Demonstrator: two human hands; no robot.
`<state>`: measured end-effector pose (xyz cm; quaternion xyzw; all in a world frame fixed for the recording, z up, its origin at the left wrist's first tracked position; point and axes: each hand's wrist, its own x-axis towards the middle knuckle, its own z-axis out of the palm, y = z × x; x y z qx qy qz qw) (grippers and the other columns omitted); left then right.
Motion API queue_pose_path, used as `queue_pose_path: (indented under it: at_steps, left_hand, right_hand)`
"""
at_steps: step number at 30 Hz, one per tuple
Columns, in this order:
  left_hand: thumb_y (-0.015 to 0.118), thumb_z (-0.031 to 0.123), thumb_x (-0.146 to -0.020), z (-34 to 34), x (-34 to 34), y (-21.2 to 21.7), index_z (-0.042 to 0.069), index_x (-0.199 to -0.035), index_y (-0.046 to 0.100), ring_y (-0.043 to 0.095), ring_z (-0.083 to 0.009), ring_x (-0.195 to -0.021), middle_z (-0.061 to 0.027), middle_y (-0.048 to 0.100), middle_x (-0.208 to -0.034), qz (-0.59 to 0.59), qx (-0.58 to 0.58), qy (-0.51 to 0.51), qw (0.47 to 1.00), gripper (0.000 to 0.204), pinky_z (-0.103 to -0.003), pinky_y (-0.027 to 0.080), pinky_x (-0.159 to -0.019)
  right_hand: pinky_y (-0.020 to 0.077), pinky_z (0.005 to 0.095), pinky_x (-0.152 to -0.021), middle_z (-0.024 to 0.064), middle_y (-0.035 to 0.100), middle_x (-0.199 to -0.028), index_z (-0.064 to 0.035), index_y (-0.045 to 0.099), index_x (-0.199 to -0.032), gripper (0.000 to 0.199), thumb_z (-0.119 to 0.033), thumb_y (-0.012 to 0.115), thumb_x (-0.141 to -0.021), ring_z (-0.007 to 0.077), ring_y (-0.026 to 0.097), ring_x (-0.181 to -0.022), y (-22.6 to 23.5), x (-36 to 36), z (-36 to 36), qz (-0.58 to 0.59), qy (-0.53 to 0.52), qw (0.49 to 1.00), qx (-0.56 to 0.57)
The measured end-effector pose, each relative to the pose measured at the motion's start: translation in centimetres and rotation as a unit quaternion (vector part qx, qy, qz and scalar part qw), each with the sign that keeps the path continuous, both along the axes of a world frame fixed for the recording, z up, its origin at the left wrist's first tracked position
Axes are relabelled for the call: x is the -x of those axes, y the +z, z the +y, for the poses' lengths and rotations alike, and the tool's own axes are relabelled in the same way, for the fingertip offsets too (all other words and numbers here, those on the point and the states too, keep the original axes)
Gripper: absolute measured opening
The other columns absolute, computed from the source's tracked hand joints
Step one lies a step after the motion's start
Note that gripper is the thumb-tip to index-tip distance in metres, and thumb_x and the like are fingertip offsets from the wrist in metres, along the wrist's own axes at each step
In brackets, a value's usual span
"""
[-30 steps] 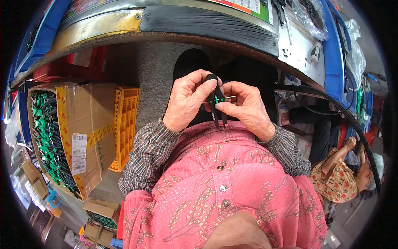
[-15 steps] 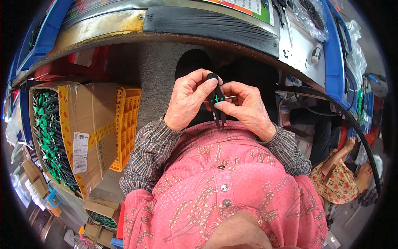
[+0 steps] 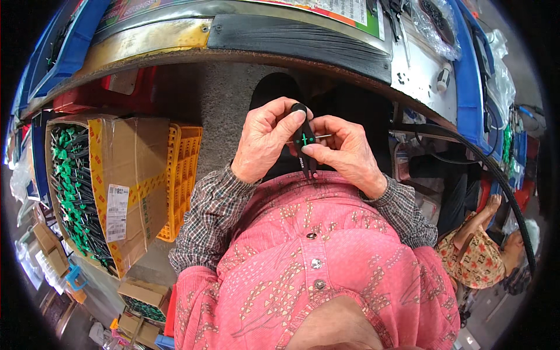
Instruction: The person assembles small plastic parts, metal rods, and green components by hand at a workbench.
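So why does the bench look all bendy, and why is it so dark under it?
Head view: the fisheye lens curves the workbench edge near the rim; the space below lies in shadow, while both hands and the black-and-green tool stay sharp and evenly lit.

A person seen from above wears a pink vest [image 3: 315, 274] over a checked shirt. The vest is patterned with small cream triangles and thin curving lines, and three round metal snaps [image 3: 315, 263] run down its front in a row. Its neckline has a narrow ribbed edge. The shirt sleeves are long, in a fine grey, brown and white check: the left sleeve [image 3: 207, 219] and the right sleeve [image 3: 402, 213] both end in buttonless-looking cuffs at the wrists. The left hand [image 3: 265, 140] and right hand [image 3: 347, 151] are bare, without gloves or rings.
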<state>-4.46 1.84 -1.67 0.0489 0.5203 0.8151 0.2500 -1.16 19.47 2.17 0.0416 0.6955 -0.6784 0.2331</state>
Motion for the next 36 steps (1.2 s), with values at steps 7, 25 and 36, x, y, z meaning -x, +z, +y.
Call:
queue_pose_path:
  at_steps: [7, 25, 36]
  left_hand:
    - [0.057, 0.02, -0.096, -0.1, 0.5, 0.4, 0.001, -0.1, 0.062, 0.057, -0.0034, -0.067, 0.0001, 0.063, -0.08, -0.001, 0.013, 0.004, 1.0, 0.019, -0.019, 0.049, -0.057]
    - [0.057, 0.011, -0.094, -12.3, 8.7, 13.5, 0.0, -0.108, 0.057, 0.054, -0.0025, -0.072, 0.0029, 0.059, -0.086, 0.227, 0.188, 0.129, 0.947, 0.018, -0.018, 0.047, -0.06]
    - [0.064, 0.018, -0.088, -28.2, 24.2, 22.2, -0.002, -0.097, 0.067, 0.056, -0.0051, -0.061, -0.0007, 0.065, -0.072, 0.366, 0.475, 0.348, 0.721, 0.022, -0.022, 0.045, -0.054]
  right_hand:
    - [0.0512, 0.0196, -0.07, 0.0019, 0.064, -0.092, 0.0025, 0.061, -0.105, 0.025, -0.001, 0.068, -0.081, 0.005, 0.061, -0.079, -0.3, 0.3, 0.3, -0.001, 0.0, 1.0, 0.002]
    - [0.044, 0.0197, -0.055, 0.0009, 0.061, -0.077, 0.0028, 0.064, -0.094, 0.011, -0.002, 0.063, -0.085, 0.0052, 0.055, -0.061, 3.1, 2.6, 1.0, 0.144, -0.045, 0.986, -0.065]
    - [0.0421, 0.0201, -0.051, 0.0034, 0.057, -0.077, 0.0059, 0.063, -0.091, 0.009, 0.004, 0.061, -0.083, 0.0082, 0.055, -0.057, 5.8, 5.9, 1.3, 0.139, -0.048, 0.988, -0.056]
